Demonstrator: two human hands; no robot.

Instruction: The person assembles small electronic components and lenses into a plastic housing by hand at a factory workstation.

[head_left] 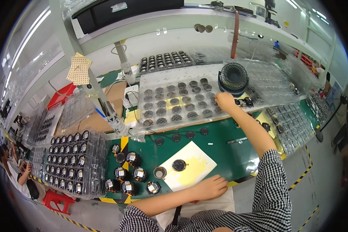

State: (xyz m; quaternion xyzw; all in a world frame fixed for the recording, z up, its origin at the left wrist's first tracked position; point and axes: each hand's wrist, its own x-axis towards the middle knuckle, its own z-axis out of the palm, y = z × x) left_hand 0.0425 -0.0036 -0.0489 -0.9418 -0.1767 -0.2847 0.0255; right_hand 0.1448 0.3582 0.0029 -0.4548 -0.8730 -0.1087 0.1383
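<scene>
The fingertips of the right hand [225, 99] are hidden behind the hand's own back at the right edge of the clear blister tray [178, 101], so it cannot be told whether the fingers are closed on anything. Just beyond that hand a small black desk fan [233, 77] is seen, and small dark parts [245, 102] just to its right are too small to be made out. The tray is laid with its long axis running left to right across the far side of the green tabletop [216, 145], and rows of round dark discs are carried in its pockets. The right arm is stretched far forward from the checked sleeve [273, 181], nearly straight, with the wrist bent down over the tray edge.

The left hand [210, 186] is laid palm down at the near edge of the tabletop, on the corner of a white and yellow sheet [189, 164]; its fingers are loosely curled and nothing is gripped. A round black part [179, 165] is lying flat on the sheet, apart from that hand. Stacked trays of black units [71, 160] at near left are partly blurred by the lens rim.
</scene>
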